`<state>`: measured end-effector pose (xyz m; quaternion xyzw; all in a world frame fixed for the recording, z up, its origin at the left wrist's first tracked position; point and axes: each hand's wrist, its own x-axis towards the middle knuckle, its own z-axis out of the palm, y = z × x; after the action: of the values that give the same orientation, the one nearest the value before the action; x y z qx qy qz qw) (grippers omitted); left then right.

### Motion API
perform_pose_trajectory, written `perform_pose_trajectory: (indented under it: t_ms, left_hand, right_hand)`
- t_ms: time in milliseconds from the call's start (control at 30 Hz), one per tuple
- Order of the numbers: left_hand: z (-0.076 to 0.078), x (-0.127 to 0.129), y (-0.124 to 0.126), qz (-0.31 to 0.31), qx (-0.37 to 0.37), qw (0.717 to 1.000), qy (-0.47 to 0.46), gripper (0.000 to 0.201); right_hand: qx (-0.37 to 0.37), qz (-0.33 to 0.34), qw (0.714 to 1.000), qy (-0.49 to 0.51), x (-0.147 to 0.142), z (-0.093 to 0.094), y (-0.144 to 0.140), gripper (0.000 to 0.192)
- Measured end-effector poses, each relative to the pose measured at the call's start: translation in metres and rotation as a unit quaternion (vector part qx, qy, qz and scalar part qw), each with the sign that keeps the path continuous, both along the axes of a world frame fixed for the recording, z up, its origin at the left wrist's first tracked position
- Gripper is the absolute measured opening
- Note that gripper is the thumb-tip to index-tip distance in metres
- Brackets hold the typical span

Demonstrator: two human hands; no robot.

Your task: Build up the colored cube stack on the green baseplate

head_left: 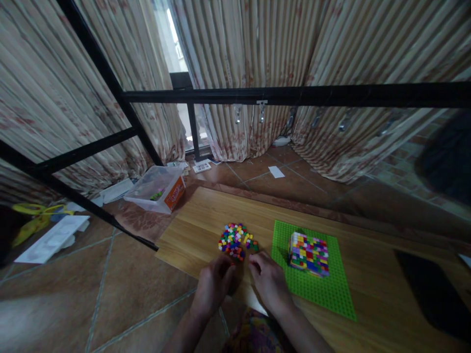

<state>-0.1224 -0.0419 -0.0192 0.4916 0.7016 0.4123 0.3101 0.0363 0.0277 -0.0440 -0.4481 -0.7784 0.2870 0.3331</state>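
A loose pile of small coloured toy bricks (231,236) lies on the wooden table. My left hand (214,283) is at the pile's near edge, its thumb and fingers pinched together. Close to its right, my right hand (269,280) is also curled into a pinch, fingertips just below the pile. Whatever is between the fingers of either hand is too small and dark to make out. Right of my right hand lies a green studded baseplate (340,289). On it stands a multicoloured block built of small bricks (308,254), not touched by either hand.
The low wooden table (206,206) bears a dark flat object (430,289) at its right. A clear plastic box (150,189) with an orange label sits on the tiled floor beyond the table's left end. A black metal frame (294,95) crosses before striped curtains (235,54).
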Motion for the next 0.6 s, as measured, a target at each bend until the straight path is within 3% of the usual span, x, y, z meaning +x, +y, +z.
perform_pose_trajectory:
  t_ms: [133, 300, 600]
  left_hand:
    - [-0.002, -0.003, 0.007, 0.019, 0.014, 0.997, 0.077, 0.006]
    - [-0.011, -0.001, 0.014, 0.054, 0.046, 0.993, 0.099, 0.016]
    - [-0.012, -0.001, 0.008, 0.022, 0.058, 0.992, 0.109, 0.025]
  right_hand:
    - [0.044, -0.004, 0.997, -0.057, -0.005, -0.005, 0.009, 0.017]
    - [0.058, -0.02, 0.996, -0.062, -0.01, 0.0, 0.016, 0.021]
    - [0.037, 0.063, 0.997, -0.034, -0.027, 0.001, 0.003, 0.021]
